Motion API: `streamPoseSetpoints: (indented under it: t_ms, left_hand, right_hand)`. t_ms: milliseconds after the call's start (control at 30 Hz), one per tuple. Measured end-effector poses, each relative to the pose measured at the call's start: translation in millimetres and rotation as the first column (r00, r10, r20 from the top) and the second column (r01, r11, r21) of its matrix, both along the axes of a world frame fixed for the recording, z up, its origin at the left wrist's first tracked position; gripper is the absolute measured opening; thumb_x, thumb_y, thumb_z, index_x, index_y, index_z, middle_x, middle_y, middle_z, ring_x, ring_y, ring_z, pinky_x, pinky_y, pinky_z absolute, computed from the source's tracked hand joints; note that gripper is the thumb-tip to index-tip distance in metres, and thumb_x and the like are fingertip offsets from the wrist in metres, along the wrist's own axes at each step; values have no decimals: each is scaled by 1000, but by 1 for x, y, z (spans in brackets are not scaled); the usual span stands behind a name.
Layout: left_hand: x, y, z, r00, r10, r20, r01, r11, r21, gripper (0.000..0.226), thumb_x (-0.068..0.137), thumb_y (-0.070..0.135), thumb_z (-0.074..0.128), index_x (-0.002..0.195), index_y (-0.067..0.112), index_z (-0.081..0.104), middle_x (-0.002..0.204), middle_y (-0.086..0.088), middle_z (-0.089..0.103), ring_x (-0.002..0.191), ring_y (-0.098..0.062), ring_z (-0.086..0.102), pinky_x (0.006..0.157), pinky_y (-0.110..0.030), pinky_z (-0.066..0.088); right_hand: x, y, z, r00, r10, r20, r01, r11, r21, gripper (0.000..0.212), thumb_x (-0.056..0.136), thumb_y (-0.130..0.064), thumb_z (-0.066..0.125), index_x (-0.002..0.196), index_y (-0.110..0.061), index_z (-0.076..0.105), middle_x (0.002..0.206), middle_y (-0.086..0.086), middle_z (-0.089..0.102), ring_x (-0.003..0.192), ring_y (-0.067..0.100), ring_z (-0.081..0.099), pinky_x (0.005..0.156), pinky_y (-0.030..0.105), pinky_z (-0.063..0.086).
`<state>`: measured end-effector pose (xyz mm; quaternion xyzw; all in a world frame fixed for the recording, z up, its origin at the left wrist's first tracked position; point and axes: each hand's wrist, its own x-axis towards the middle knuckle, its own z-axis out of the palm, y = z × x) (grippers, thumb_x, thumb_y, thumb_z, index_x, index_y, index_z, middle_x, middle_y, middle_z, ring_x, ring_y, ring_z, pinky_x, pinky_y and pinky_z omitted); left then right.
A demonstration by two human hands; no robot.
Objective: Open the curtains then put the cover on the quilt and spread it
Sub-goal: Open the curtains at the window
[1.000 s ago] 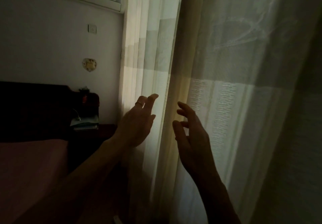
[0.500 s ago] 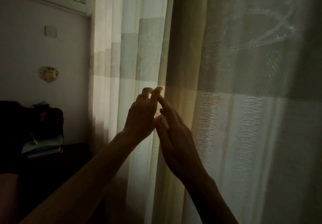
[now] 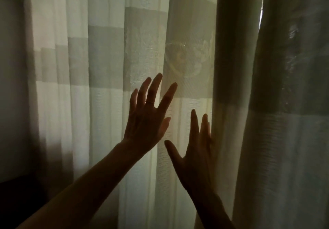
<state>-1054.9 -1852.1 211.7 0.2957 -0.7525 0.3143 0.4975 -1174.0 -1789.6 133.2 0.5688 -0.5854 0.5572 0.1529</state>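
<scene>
Up against the curtains (image 3: pixel 99 86) we have both hands raised, dim room, backlit fabric filling nearly the whole view. Our left hand (image 3: pixel 146 120) is spread wide, fingers straight and fanned, a ring (image 3: pixel 150 102) on one finger, palm toward the sheer panel; we cannot tell if it touches the cloth or sits just off it. Our right hand (image 3: pixel 194 150) is lower and just beside it, also flat with straight fingers, thumb splayed left, fingertips (image 3: pixel 206 122) laid along the left edge of a darker fold (image 3: pixel 231 86) that hangs vertically right of centre. Neither hand holds anything. Small gap between the two hands, not touching. A thin bright slit (image 3: pixel 261 11) shows at top right where two curtain edges part. Curtains are otherwise drawn across, pleats running down to the bottom edge, a greyer band crossing them at mid height. At far left a strip of wall (image 3: pixel 12 86) borders the curtain edge, with something dark below it, too dim to identify. Quilt and cover are out of view.
</scene>
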Motion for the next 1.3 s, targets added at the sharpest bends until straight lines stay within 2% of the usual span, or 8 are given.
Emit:
streamPoseSetpoints:
  t_ms: [100, 267, 433, 600, 700, 967, 1133, 1300]
  left_hand:
    - [8, -12, 12, 997, 52, 53, -49, 998, -41, 91, 78, 36, 72, 150, 24, 17, 157, -19, 11, 145, -38, 7, 111, -63, 18]
    - [16, -22, 17, 995, 74, 73, -71, 996, -46, 87, 81, 35, 70, 151, 23, 19, 158, -17, 7, 146, -36, 4, 111, -64, 16]
    - [10, -23, 15, 995, -91, -39, 91, 996, 1, 65, 92, 33, 49, 149, 21, 20, 158, -15, 12, 145, -34, 12, 109, -65, 23]
    - [-11, -1, 33, 960, -263, -97, 266, 964, 23, 67, 92, 60, 22, 150, 27, 14, 160, -10, 4, 147, -28, 5, 109, -65, 21]
    - [-21, 3, 43, 972, -231, -52, 233, 972, 27, 81, 85, 71, 31, 151, 28, 13, 160, -11, 1, 147, -30, 3, 107, -66, 22]
    - [-16, -15, 49, 1000, 28, 3, -28, 999, -31, 87, 81, 56, 55, 152, 31, 9, 160, -11, -2, 146, -35, -3, 108, -67, 20]
    - [-4, -40, 57, 970, 240, 31, -229, 952, -203, 86, 82, 49, 58, 152, 29, 10, 160, -10, 0, 146, -35, -2, 110, -66, 13]
    - [24, -84, 63, 897, 359, 256, -284, 915, -288, 68, 89, 36, 43, 151, 22, 19, 160, -8, 2, 147, -27, -1, 117, -52, -1]
  right_hand:
    - [9, -19, 1, 997, -54, 61, 55, 998, -6, 108, 71, -83, 47, 147, -42, -19, 154, -8, -34, 144, 17, -23, 115, 54, -4]
    - [19, -5, 35, 996, -1, 85, 8, 997, -80, 97, 78, -62, 63, 149, -39, 1, 159, -8, -7, 147, 19, 9, 118, 50, 20]
    - [16, 40, 24, 974, -141, -176, 15, 818, -575, 57, 85, -46, 59, 137, -30, 43, 153, -12, 30, 140, 16, 33, 110, 44, 36]
    - [5, 10, 38, 977, -182, -109, 159, 970, -185, 105, 71, -66, 62, 152, -28, 8, 162, 5, -1, 149, 23, -4, 117, 57, 12]
    - [10, -13, 27, 962, -154, -226, 105, 971, -214, 99, 74, -67, 55, 151, -29, 6, 161, 11, 5, 149, 27, 0, 116, 57, 16]
    - [12, -56, 36, 999, -12, 36, 14, 998, -60, 120, 57, -80, 53, 145, -44, -19, 157, 3, -29, 146, 30, -19, 114, 62, 7]
    - [40, -95, 44, 999, 26, 26, -25, 999, -39, 101, 78, -31, 64, 150, -33, -7, 160, 14, -10, 148, 32, 4, 114, 50, 21]
    - [66, -135, 54, 986, 150, -79, -143, 987, 78, 84, 84, 11, 34, 152, -19, -5, 161, 8, -11, 148, 25, -10, 121, 38, 1]
